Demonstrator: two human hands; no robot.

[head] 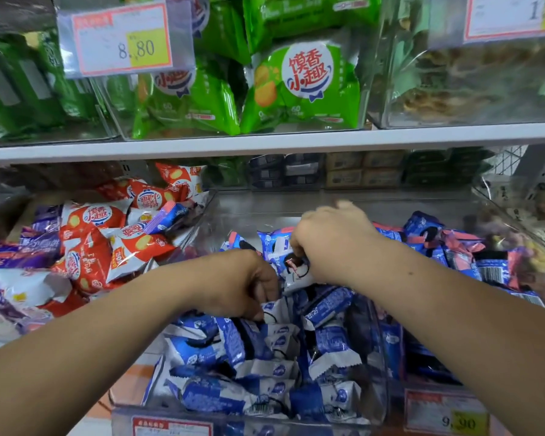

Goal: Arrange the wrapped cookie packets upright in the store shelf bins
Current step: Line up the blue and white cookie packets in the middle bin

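Note:
A clear plastic bin [378, 357] on the lower shelf holds several blue-and-white wrapped cookie packets [265, 366], most lying jumbled. My left hand [246, 284] reaches into the bin's middle and pinches the top edge of one blue-and-white packet [276, 308]. My right hand [324, 243] is just behind it, fingers curled round another blue packet [293, 269] that stands roughly upright. More blue and pink packets [453, 250] pile up at the right of the bin.
A neighbouring bin at left holds red-and-white packets [107, 243] and purple ones [19, 250]. Green packets [302, 86] fill the upper shelf bin above the white shelf edge [265, 143]. Price tags [123, 39] hang on the bin fronts.

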